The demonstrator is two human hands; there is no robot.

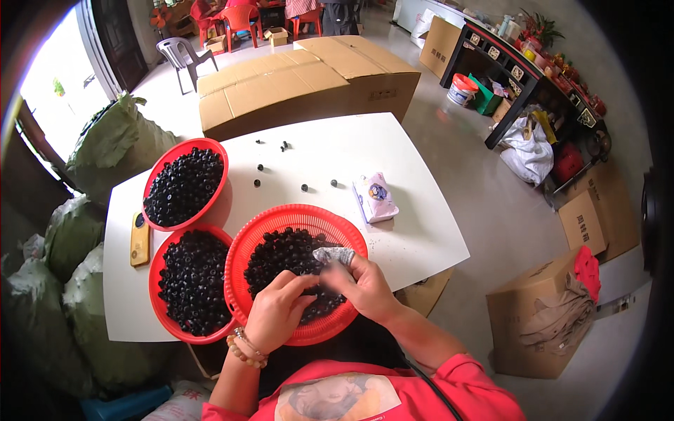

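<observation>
Over a red plastic basket [351, 235] of small black round parts [281, 256], my two hands meet close together. My left hand [281, 309] wears a beaded bracelet and has its thumb and fingers pinched; whatever is between them is too small to make out. Beside it my right hand [368, 288] is curled, its thumb area smeared by motion. A grey knitted cover [333, 255] wraps one of its fingers. Any small part held between the hands is hidden. Left of the basket are a lower red bowl [156, 295] and an upper red bowl [223, 184], both full of similar black parts.
Several loose black parts [305, 188] and a tissue pack [375, 197] lie on the white table [414, 231]. A yellow-brown phone-shaped object [140, 240] rests at its left edge. Large cardboard boxes [281, 84] stand behind, green sacks [91, 309] at left, another box [523, 316] at right.
</observation>
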